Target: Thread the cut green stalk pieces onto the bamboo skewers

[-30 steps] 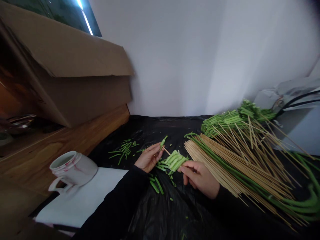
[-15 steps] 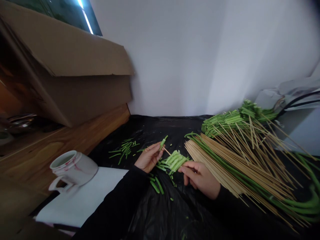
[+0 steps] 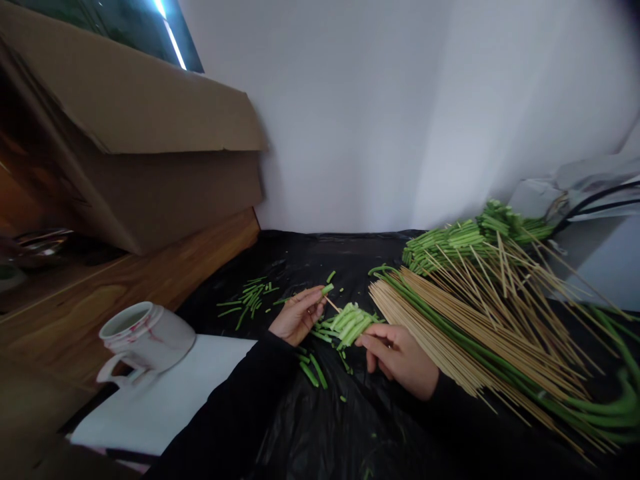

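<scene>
My left hand [image 3: 299, 316] pinches a short green stem piece [image 3: 327, 289] at the tip of a thin wooden skewer [image 3: 332, 304]. Several pale green pieces [image 3: 353, 323] are lined up side by side on that skewer. My right hand [image 3: 400, 357] is closed at the right end of this row, fingers on the skewered pieces; the skewer's lower end is hidden. Loose cut green pieces [image 3: 319, 371] lie under and beside the hands on black plastic sheeting [image 3: 320, 250].
Bare skewers [image 3: 435, 333] and long green stems [image 3: 460, 340] lie at right, before a pile of filled skewers [image 3: 450, 243]. More cut pieces [image 3: 253, 298] lie left. A mug [image 3: 150, 337] stands on a white sheet [image 3: 200, 373], near a cardboard box [image 3: 190, 180].
The green piece in my left hand has tilted from steep to nearly level at the skewer's tip. My right hand has hardly moved.
</scene>
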Demonstrator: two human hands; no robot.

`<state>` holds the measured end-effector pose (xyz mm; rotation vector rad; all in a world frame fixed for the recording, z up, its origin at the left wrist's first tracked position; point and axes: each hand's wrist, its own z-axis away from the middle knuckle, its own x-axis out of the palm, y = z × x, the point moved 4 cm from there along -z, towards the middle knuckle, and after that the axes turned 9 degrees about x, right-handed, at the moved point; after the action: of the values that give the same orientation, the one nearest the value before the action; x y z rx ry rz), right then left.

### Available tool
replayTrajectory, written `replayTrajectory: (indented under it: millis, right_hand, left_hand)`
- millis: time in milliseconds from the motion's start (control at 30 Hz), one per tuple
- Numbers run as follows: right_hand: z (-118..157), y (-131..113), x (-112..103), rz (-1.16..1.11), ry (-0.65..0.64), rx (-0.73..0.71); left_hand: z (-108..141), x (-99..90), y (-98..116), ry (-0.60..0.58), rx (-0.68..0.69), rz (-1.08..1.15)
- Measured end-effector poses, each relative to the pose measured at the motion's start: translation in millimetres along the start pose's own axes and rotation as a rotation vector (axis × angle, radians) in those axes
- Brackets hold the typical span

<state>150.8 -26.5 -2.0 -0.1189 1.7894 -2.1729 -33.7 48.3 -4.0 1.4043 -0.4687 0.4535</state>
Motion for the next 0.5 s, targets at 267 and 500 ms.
replayTrajectory:
  millis: [267,500]
  right_hand:
    - [0.3,-0.1,1.1,0.01,0.007,0.007]
    - [0.1,-2.2,1.2,0.01,0.016,0.003]
  left_hand:
    - [2.5,1.3,-7.6,-0.047,-0.086,0.026]
    - [2.1,-0.3,-8.9,-0.049,-0.121,0.032]
